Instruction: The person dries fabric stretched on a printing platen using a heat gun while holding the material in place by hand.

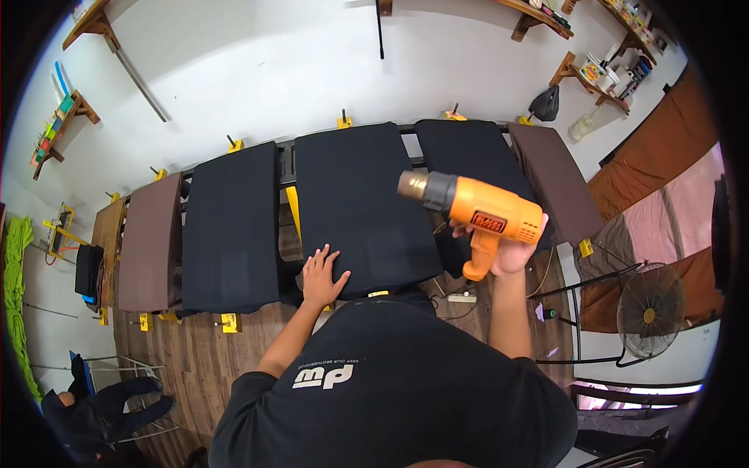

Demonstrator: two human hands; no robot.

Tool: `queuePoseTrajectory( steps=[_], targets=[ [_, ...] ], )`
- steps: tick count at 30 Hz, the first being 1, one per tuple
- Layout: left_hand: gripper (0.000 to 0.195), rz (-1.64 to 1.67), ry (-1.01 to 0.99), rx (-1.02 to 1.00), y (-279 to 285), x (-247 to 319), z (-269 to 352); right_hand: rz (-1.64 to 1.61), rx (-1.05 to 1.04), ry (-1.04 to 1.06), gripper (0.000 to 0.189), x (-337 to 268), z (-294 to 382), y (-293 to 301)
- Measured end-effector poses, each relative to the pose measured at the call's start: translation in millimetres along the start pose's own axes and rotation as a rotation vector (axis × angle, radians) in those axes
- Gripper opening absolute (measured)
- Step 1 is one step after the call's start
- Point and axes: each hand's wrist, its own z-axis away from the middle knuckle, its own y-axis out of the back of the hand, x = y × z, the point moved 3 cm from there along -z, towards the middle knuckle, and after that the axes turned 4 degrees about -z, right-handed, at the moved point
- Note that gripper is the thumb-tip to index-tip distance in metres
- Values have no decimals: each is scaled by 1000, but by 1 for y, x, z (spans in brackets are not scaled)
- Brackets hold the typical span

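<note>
My right hand (515, 251) grips an orange heat gun (488, 205) by its handle, raised over the right part of the black garment in front of me. The gun's metal nozzle (412, 185) points left and looks slightly blurred. Fingers spread, my left hand (322, 275) rests flat near the front left edge of that black garment (357, 193), which is stretched over a flat printing board. Another black garment (231, 228) covers the board to the left. A third black one (468, 146) lies on the board to the right, partly hidden by the gun.
Brown garments cover boards at the far left (149, 240) and far right (553, 181). Yellow clamps (231, 323) line the rack's edges. A black-framed fan (649, 310) stands at right. Wooden shelves (591, 82) hang on the wall. Another person (105, 409) is at lower left.
</note>
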Motion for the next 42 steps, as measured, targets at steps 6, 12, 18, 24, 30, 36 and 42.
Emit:
queuePoseTrajectory(
  steps=[6,12,18,24,30,36,42],
  targets=[
    [63,2,3,4,1,2,0,-295,-111,-124,80,9,-19,4],
    [63,7,3,5,-1,0,1,-523,-99,-203,74,28,-2,21],
    [64,6,13,-8,-1,0,0,-518,-126,-242,79,33,0,16],
    [64,7,9,-15,-1,0,0,-678,-114,-318,88,31,2,17],
    [64,8,10,-13,-1,-1,1,-682,-94,-332,90,34,5,15],
    [64,13,11,-3,-1,1,0,-720,-93,-344,96,38,5,19],
    [63,10,10,-1,-1,0,0,-746,-136,-347,95,44,6,26]
  ],
)
